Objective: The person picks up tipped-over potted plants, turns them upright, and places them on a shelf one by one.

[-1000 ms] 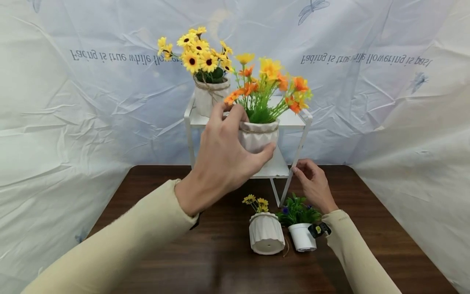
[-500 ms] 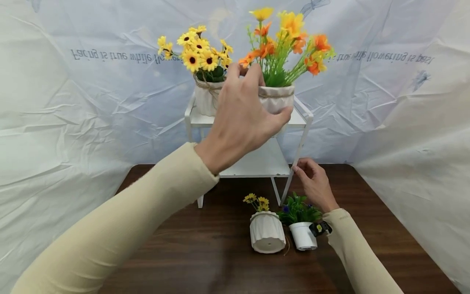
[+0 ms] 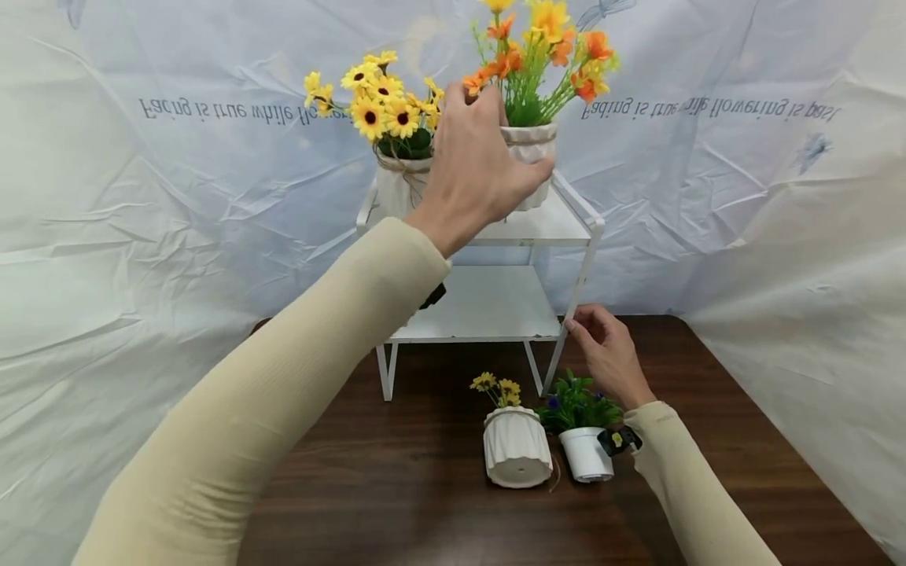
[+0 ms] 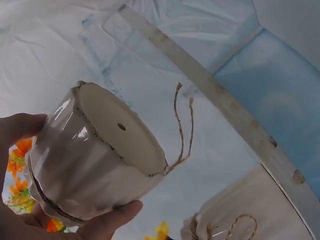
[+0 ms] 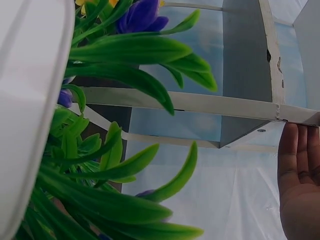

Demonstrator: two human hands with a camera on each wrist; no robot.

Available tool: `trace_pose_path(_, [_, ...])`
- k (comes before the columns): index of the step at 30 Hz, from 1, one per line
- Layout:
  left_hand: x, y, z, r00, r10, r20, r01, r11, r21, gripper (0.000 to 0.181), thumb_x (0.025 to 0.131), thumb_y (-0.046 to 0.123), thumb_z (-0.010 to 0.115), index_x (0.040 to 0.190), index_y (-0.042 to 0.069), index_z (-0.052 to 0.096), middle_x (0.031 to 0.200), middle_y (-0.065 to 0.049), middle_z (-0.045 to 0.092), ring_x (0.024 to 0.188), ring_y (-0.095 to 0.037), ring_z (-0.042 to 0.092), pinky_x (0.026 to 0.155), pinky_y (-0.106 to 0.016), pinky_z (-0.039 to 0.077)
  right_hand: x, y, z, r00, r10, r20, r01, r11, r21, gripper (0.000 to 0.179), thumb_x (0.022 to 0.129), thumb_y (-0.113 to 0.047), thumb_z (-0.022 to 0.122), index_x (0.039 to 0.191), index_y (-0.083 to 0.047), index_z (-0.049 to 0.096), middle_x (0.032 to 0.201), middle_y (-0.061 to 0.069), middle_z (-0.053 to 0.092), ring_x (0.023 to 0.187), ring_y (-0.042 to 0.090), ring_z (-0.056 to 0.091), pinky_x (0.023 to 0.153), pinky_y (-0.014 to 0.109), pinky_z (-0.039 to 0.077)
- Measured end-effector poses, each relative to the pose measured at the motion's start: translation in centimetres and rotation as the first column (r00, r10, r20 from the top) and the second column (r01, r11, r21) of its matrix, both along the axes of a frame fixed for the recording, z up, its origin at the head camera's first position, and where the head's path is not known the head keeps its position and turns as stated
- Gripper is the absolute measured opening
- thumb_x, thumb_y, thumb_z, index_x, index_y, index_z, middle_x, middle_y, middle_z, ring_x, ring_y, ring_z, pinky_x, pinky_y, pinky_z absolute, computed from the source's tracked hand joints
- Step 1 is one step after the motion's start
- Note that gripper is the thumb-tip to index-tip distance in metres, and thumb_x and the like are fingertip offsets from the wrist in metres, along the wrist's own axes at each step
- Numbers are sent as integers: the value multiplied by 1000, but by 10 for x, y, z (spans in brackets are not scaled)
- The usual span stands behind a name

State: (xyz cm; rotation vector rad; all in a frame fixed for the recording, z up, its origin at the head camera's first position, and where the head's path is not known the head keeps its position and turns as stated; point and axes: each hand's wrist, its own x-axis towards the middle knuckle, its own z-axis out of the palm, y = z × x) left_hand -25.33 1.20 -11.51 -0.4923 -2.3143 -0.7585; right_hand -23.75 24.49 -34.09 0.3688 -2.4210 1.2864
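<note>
My left hand (image 3: 476, 161) grips a white ceramic flowerpot (image 3: 532, 141) of orange and yellow flowers (image 3: 548, 55), thumb on its near side. This pot is over the top board of a white two-tier rack (image 3: 545, 224). In the left wrist view the held flowerpot (image 4: 95, 155) is tilted, its base with a drain hole showing and two twine ends hanging out. Beside it on the top board stands a pot of yellow daisies (image 3: 399, 185), partly covered by my hand. My right hand (image 3: 610, 354) pinches the rack's front right leg.
On the brown table (image 3: 354, 487) a white fluted pot (image 3: 517, 448) with small yellow flowers lies tipped, base toward me. Right beside it is a white pot (image 3: 587, 456) of green leaves, close to my right wrist. A pale printed cloth (image 3: 750, 196) hangs behind.
My left hand has lifted the orange-flowered pot from in front of the rack, up and then back over its top board. The right hand has stayed at the leg.
</note>
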Motion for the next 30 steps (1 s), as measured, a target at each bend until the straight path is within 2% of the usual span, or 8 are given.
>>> trace_pose_path(6, [-20,8,1,998,32,59,-31,999,-5,46,86,48,75,97,10,51,142,-17,44,102,-21,48,88,-31,46,2,-1,3,1000,7,-4,-7,1000,0,23,106,-16,57,120,0,64,108,21,67,88,6,58,74,20,46])
trace_pose_path(12, [-38,18,-2,988,76,136,-72,997,-30,51,86,50,77,115,12,59,153,-16,36,108,-22,53,91,-29,50,3,0,3,1000,1,-1,-1,1000,5,24,105,-14,57,121,4,63,108,23,66,88,2,58,74,19,47])
trace_pose_path(15, [-47,21,-3,982,101,161,-96,995,-35,57,86,51,76,125,13,60,159,-17,30,114,-22,53,95,-28,51,-3,2,-2,1000,-8,5,8,1000,1,24,105,-14,57,121,4,63,108,23,67,87,2,58,74,18,47])
trace_pose_path(18, [-54,21,-6,978,116,175,-114,993,-22,60,86,51,77,129,13,61,164,-18,23,121,-23,54,98,-29,51,-13,7,-14,1000,-8,3,8,1000,1,24,105,-16,57,122,0,63,110,20,68,87,2,58,74,19,47])
trace_pose_path(22, [-63,20,-12,973,127,192,-126,992,-18,63,85,52,77,132,13,61,167,-20,17,130,-26,53,103,-30,51,-20,12,-25,1000,-3,-1,3,1000,6,24,105,-22,58,122,-6,64,110,14,68,88,8,59,73,21,47])
trace_pose_path(27, [-69,22,-18,975,126,183,-124,992,-22,67,86,52,75,137,12,59,163,-19,24,128,-27,52,99,-31,53,-22,15,-27,1000,-4,-19,4,1000,-1,27,105,-28,59,120,-7,65,107,12,67,88,23,59,71,24,46])
trace_pose_path(30, [-72,25,-21,975,126,181,-126,992,-11,74,87,52,74,146,11,53,162,-20,24,129,-27,52,97,-31,54,-22,16,-26,1000,-9,-16,9,1000,-5,28,105,-30,58,120,-8,65,107,11,67,88,19,59,72,24,47])
